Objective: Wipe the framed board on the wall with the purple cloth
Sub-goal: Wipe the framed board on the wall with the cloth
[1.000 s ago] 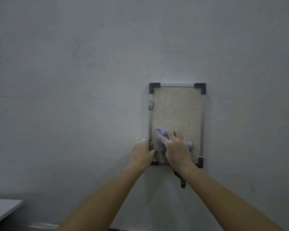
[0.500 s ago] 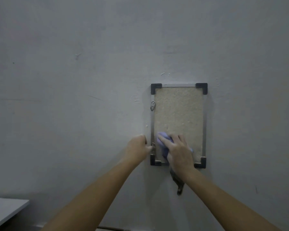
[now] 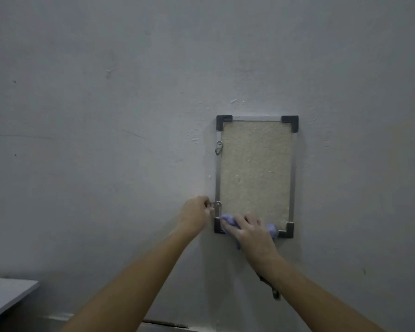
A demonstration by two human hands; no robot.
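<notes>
Framed board (image 3: pixel 256 168) hangs upright on the grey wall (image 3: pixel 106 116): beige textured panel, thin metal frame, black corner caps. Right hand (image 3: pixel 250 232) is flat on the purple cloth (image 3: pixel 228 222), pressing it against the board's bottom edge; cloth sticks out past the fingers at the lower-left corner and again near the lower-right corner cap. Left hand (image 3: pixel 195 216) is curled at the frame's left side, fingertips touching the lower metal hanger tab (image 3: pixel 218 204). A second hanger tab (image 3: pixel 219 147) sits higher on the same side. Small dark object below the board, mostly hidden by the right forearm, can't identify. Grey table corner (image 3: pixel 7 295) bottom-left
</notes>
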